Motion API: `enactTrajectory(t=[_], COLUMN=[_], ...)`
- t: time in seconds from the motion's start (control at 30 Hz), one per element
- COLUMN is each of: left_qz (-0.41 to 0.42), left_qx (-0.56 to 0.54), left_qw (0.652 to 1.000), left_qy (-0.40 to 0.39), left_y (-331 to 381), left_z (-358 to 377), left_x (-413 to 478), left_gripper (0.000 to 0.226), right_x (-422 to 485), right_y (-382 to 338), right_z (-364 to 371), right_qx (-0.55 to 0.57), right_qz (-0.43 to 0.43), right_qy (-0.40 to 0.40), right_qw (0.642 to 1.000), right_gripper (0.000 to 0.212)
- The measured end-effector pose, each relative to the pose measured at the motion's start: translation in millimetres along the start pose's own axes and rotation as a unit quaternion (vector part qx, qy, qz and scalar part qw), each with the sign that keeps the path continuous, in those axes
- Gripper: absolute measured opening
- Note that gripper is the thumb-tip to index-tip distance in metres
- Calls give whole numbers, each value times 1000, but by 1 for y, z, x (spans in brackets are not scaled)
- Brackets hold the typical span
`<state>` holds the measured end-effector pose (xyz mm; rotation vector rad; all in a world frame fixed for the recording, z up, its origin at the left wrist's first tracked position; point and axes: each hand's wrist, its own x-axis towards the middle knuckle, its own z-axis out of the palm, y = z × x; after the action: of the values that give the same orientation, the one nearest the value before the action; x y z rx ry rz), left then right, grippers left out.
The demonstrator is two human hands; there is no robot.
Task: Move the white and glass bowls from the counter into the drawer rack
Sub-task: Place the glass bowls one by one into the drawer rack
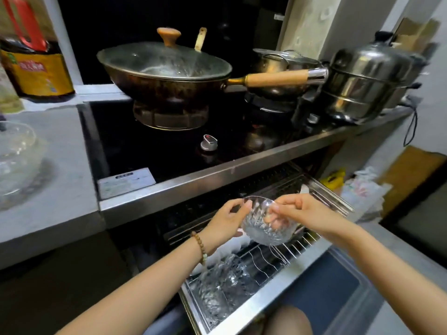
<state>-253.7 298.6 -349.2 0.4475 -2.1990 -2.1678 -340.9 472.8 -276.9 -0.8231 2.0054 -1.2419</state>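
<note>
A person's two forearms reach down over an open drawer rack of steel wire set beneath a kitchen hob. At the rack's near left end, ribbed glassware stands on edge between the wires; a white piece just beyond it is mostly hidden by the left wrist, which wears a beaded bracelet. Above the middle of the rack, both hands hold a cut glass bowl, tilted with its opening turned away from the camera. The left hand pinches the rim on one side. The right hand grips the opposite rim, with fingertips visible through the glass inside the bowl. Whether the bowl's underside touches the wires cannot be told. Beyond the steel counter edge, a lidded wok with a wooden handle sits on the black hob, beside a steel steamer pot. Far left, a further glass bowl rests on the grey counter.
</note>
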Motion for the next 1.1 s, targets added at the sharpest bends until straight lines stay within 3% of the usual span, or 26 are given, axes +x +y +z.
enactTrajectory(t=[0.1,0.2,0.37,0.5,0.6,0.87,1.1], left_qz=[-12,-7,-16,-28,-32,-29,-17], left_qx=[24,150,404,505,543,568,583], left_qw=[999,988,915,862,839,823,812], left_qy=[23,21,-4,-20,-18,5,9], left_y=[-39,-80,-142,-172,-186,-197,-201], left_z=[10,9,-2,-10,-15,-15,-14], left_x=[10,12,10,5,2,2,0], left_gripper=[55,70,94,104,107,109,106], right_x=[16,32,56,73,87,113,122], right_y=[33,63,101,124,138,163,184], right_z=[-1,-1,2,10,16,32,47], right_qx=[21,64,86,67,55,24,32], right_qz=[69,147,245,313,351,400,420], right_qy=[33,60,65,55,42,-34,-75], right_qw=[997,985,964,946,934,916,904], right_gripper=[27,21,21,23,25,29,20])
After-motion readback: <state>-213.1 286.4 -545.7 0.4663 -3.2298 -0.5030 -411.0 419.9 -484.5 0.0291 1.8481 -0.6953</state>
